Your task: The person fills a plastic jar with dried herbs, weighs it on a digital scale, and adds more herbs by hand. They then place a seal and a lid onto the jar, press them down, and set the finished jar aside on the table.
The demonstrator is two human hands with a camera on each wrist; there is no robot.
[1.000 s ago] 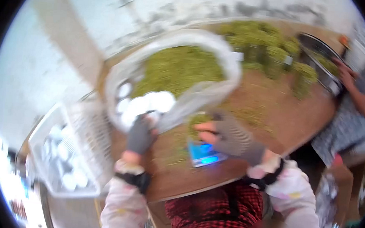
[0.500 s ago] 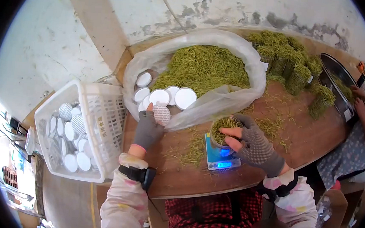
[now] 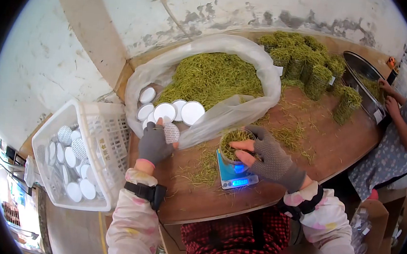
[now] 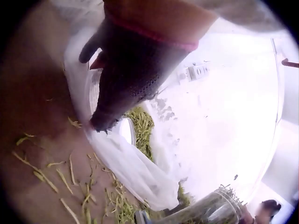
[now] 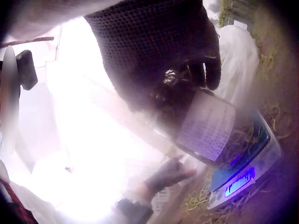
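Note:
My left hand (image 3: pixel 156 143), in a grey fingerless glove, holds a round lid with a printed face (image 3: pixel 171 133) by its edges, thumb on one side and a fingertip on the other. That lid lies at the front edge of a plastic bag, beside several white lids (image 3: pixel 192 113). My right hand (image 3: pixel 272 158) is over the mouth of a clear jar (image 3: pixel 230 163), thumb and a finger stretched across its thin yellow-green dried strands (image 3: pixel 228 150). A printed label (image 5: pixel 208 126) shows on the jar. Beneath the jar is a blue scale (image 3: pixel 222 169) with a lit display.
The open plastic bag (image 3: pixel 271 80) holds a heap of strands (image 3: pixel 212 80). A white basket (image 3: pixel 83 110) of lids stands left. Filled jars (image 3: pixel 317 83) crowd the back right, by a metal basin (image 3: pixel 359 89) where another person's hands (image 3: pixel 391 96) work. Strands litter the brown table (image 3: pixel 183 199).
The oldest view is blurred; the head view has since shifted. My left thumb now shows on the near side of the printed lid. My right hand stays over the jar.

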